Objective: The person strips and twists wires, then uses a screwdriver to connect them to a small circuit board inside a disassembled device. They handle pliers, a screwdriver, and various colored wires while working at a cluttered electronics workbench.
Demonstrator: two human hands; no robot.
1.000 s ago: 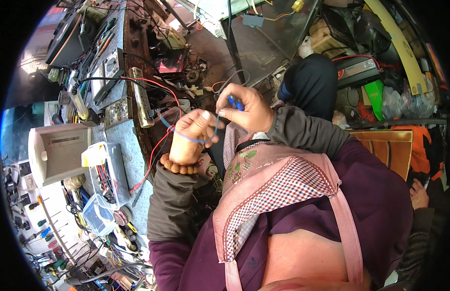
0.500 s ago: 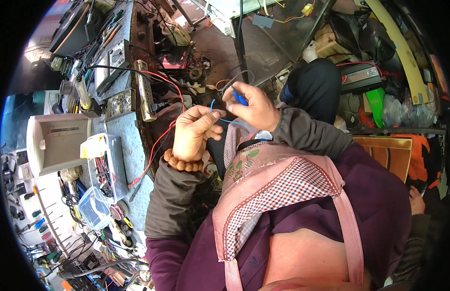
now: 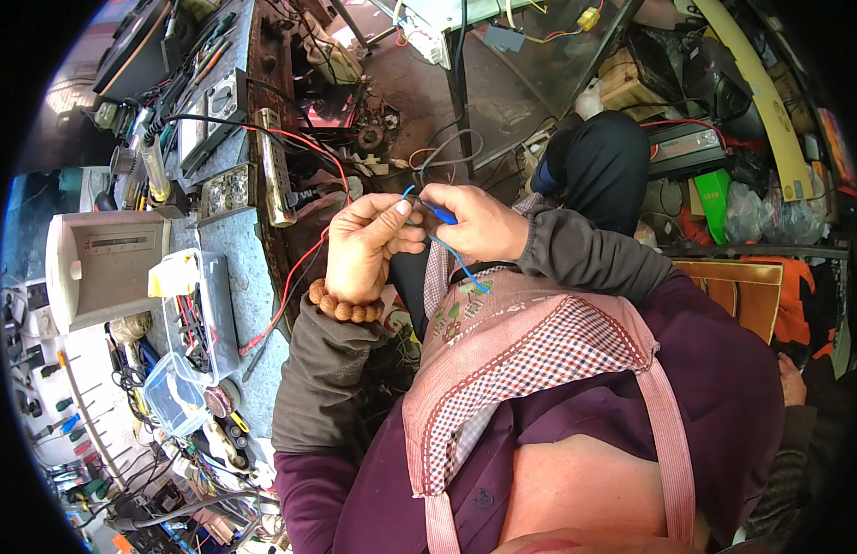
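Note:
Between the fingertips of my left hand (image 3: 365,242) a thin blue wire (image 3: 461,262) is pinched. Its short end sticks up past the thumb, and the longer part hangs over the pink apron (image 3: 530,346). Close beside it, my right hand (image 3: 484,224) is closed round a small tool with a blue handle (image 3: 441,214). The tool's tip meets the wire at the left fingertips, but the fingers cover it, so its kind cannot be told. Just beyond the hands lies a loop of grey cable (image 3: 479,138).
At left, a cluttered bench holds a meter (image 3: 216,113) with red and black leads, a clear plastic box (image 3: 223,319) of tools and a white panel device (image 3: 105,268). A grey power unit (image 3: 691,146) and a green box (image 3: 714,198) stand at right. Another person's hand (image 3: 793,380) shows at far right.
My right hand has come left and down, bringing the blue-handled tool up against the wire at my left fingertips. The wire's long part now hangs lower over the apron.

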